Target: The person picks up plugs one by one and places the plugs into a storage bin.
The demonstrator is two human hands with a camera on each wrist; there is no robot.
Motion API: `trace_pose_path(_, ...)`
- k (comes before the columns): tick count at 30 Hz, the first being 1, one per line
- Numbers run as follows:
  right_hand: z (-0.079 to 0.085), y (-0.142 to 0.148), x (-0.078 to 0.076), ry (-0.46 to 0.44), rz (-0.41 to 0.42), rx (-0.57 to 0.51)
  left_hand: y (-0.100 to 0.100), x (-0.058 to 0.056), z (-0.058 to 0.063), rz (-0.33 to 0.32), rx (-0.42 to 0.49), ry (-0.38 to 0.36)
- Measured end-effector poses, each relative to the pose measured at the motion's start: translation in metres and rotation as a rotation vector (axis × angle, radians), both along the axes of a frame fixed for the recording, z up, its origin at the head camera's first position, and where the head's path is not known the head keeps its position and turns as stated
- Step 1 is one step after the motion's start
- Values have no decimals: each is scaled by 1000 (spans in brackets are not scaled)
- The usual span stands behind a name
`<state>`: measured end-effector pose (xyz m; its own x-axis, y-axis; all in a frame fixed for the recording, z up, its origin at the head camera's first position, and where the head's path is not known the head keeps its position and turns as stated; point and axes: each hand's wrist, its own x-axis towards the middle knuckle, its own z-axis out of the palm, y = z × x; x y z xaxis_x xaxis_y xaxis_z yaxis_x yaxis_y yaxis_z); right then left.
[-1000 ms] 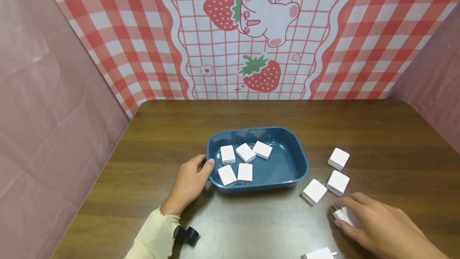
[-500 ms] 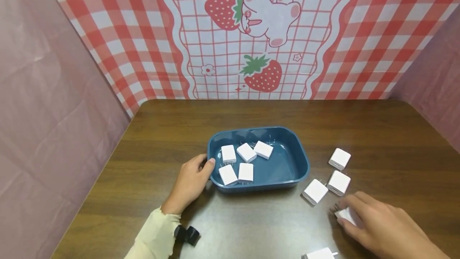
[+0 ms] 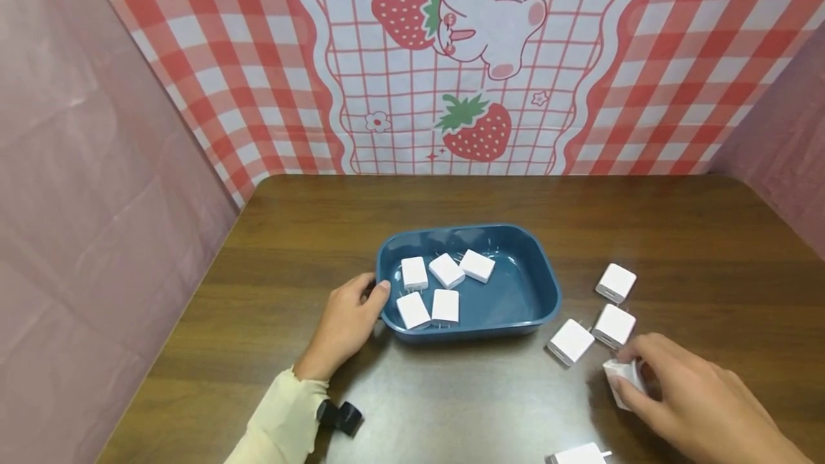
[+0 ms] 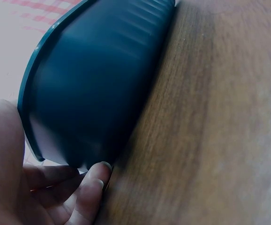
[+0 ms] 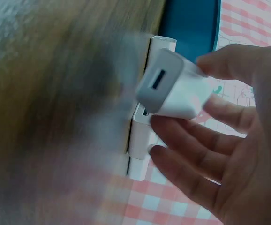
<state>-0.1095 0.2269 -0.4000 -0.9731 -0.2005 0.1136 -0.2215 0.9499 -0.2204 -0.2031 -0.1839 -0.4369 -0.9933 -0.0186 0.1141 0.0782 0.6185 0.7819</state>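
My left hand [image 3: 346, 321] grips the left end of a dark blue plastic tray [image 3: 548, 296]. Its thumb lies on the rim, and in the left wrist view the fingers curl against the outer wall. Several white USB charger plugs [image 3: 446, 306] lie inside the tray, mostly in its left half. To the right of the tray, my right hand [image 3: 699, 392] pinches a white USB charger [image 5: 184, 89] between thumb and fingers. The right wrist view shows this charger tilted, its dark USB slot facing the camera. Its prongs are hidden.
Three white chargers [image 3: 571, 341] lie close together between the tray and my right hand. Another charger [image 3: 580, 454] is cut off at the bottom edge. Behind the brown wooden table [image 3: 322, 206] hangs a red-and-white checked cloth [image 3: 245, 84].
The charger in my right hand has turned; its prongs showed earlier and are now out of sight. My left hand stays on the tray. The head view has shifted slightly.
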Motion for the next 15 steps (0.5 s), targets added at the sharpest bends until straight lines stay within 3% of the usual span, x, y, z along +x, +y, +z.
trace_pose_path(3,2,-2,1,81,13,-65,0,0,0,-2,4,3)
trace_pose_path(9,2,-2,1,37,-11,-80,0,1,2,-2,9,-3)
trace_pose_path(15,0,-2,3,180,67,-92,1,2,2,1,11,-21)
